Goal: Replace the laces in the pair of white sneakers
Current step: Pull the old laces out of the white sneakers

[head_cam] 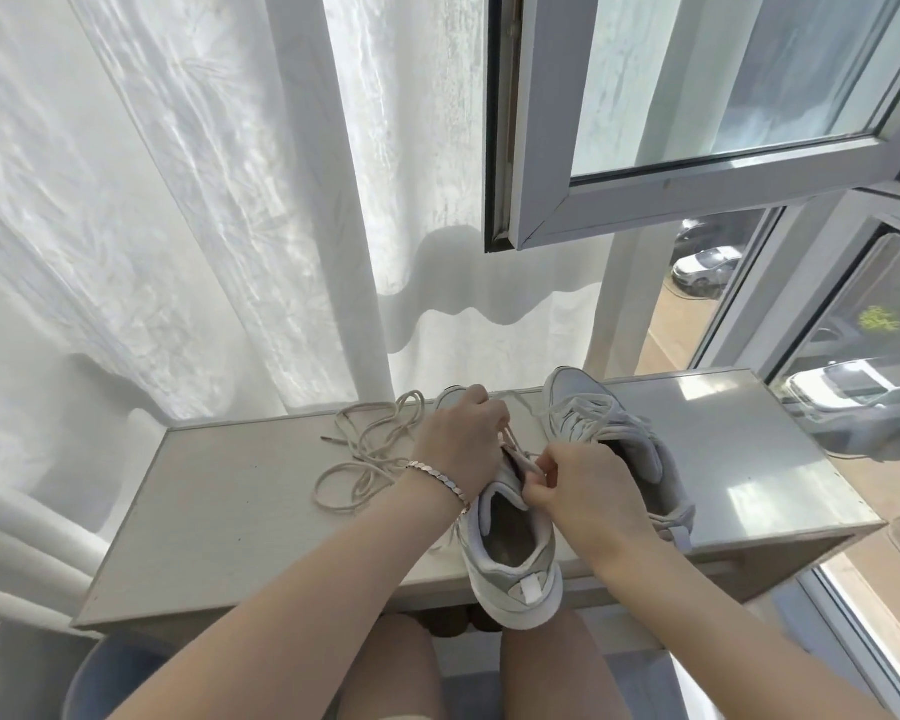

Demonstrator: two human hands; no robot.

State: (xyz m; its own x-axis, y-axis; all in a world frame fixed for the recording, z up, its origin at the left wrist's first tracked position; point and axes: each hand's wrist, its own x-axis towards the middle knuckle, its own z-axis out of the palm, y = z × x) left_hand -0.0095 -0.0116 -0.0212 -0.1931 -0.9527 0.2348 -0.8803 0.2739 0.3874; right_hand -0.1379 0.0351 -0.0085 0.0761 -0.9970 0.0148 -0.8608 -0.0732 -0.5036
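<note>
A white and grey sneaker (pixel 510 558) lies heel toward me, its heel hanging over the front edge of a pale table (pixel 230 511). My left hand (pixel 461 439), with a bracelet on the wrist, is over its toe half and pinches a cream lace (pixel 665 438). My right hand (pixel 583 491) pinches a lace end near the tongue. The second sneaker (pixel 619 439) stands to the right, laced. A loose cream lace (pixel 365 454) lies tangled on the table to the left.
White curtains (pixel 204 226) hang behind the table. An open window sash (pixel 697 148) juts in at the upper right, above the table. My knees (pixel 489 667) are under the front edge. Cars are visible outside through the glass.
</note>
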